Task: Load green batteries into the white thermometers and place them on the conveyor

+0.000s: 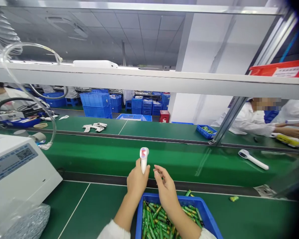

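My left hand (136,181) is closed around the handle of a white handheld infrared thermometer (144,158), held upright over the front edge of the green conveyor. Its small display glows red and white toward me. Just right of it is my right hand (166,187), fingers loosely curved and apart from the thumb, with nothing visible in them. Below both hands stands a blue tray (209,217) full of green batteries (155,219), partly covered by my right forearm. A second white thermometer (254,160) lies on the conveyor at the right.
A white machine (20,169) stands left, with a clear bag of small metallic parts (27,220) before it. A metal post (229,121) and a shelf (149,79) frame the bench. Across the conveyor (102,154) sit white parts (94,126) and a small blue tray (206,131). Co-workers sit opposite.
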Motion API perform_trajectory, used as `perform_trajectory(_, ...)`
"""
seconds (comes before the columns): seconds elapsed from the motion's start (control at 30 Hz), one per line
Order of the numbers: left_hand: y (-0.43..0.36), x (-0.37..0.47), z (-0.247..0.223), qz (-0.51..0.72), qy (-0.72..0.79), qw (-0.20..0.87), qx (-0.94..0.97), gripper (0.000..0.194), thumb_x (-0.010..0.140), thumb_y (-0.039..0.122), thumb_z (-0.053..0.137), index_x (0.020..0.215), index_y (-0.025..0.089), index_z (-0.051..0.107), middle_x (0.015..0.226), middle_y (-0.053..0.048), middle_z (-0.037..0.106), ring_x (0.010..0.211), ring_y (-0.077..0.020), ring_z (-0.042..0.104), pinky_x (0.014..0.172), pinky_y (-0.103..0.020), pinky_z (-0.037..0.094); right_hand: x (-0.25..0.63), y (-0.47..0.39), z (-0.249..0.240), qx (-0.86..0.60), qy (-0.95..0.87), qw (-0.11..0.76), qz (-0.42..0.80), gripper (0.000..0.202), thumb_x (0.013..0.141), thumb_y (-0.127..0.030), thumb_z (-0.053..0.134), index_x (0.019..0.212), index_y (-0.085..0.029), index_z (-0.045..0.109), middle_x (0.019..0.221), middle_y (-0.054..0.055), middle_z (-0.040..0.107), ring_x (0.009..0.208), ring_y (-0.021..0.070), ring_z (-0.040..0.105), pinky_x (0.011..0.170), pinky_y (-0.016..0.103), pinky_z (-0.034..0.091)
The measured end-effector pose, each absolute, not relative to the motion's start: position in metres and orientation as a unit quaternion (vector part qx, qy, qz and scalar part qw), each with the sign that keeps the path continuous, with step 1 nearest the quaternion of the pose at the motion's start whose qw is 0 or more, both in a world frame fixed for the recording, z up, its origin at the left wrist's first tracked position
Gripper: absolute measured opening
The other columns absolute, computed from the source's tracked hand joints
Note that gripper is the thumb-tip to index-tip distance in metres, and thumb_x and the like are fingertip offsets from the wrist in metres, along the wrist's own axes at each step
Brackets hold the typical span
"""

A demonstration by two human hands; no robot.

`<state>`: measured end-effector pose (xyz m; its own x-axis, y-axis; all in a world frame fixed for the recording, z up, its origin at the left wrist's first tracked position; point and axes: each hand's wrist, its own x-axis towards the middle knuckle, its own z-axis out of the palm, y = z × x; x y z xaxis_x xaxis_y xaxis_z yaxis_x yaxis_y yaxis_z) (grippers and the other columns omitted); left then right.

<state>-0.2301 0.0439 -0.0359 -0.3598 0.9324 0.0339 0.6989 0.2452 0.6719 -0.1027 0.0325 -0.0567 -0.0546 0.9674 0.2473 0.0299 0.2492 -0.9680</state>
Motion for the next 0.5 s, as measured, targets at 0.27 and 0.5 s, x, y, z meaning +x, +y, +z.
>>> perform_trajectory(0.27, 0.132, -0.251, -0.019, 0.32, 0.763, 0.253, 0.502, 0.03, 0.087, 0.022, 0.045, 0.11, 0.01, 0.06, 0.109, -0.017, 0.067, 0.099, -0.0262, 0.064, 0.078, -0.03, 0.045, -0.112, 0.025, -0.042, -0.469, -0.637, 0.495, 0.359, 0.022, 0.089, -0.026, 0.05, 0.083, -0.019, 0.07, 0.074, 0.002, 0.069, 0.068, 0.016, 0.061, 0.062, 0.024, 0.045)
perform_trajectory(0.5, 0.084, -0.145, 0.052, 0.488, 0.53, 0.336, 0.607, 0.052, 0.081, 0.056, 0.05, 0.116, 0.019, 0.058, 0.107, -0.01, 0.067, 0.081, -0.0223, 0.064, 0.063, -0.031, 0.049, -0.116, 0.002, -0.044, -0.496, -0.791, 0.332, 0.132, 0.021, 0.089, -0.036, 0.061, 0.1, -0.018, 0.066, 0.098, 0.003, 0.068, 0.084, 0.0185, 0.065, 0.075, 0.033, 0.052)
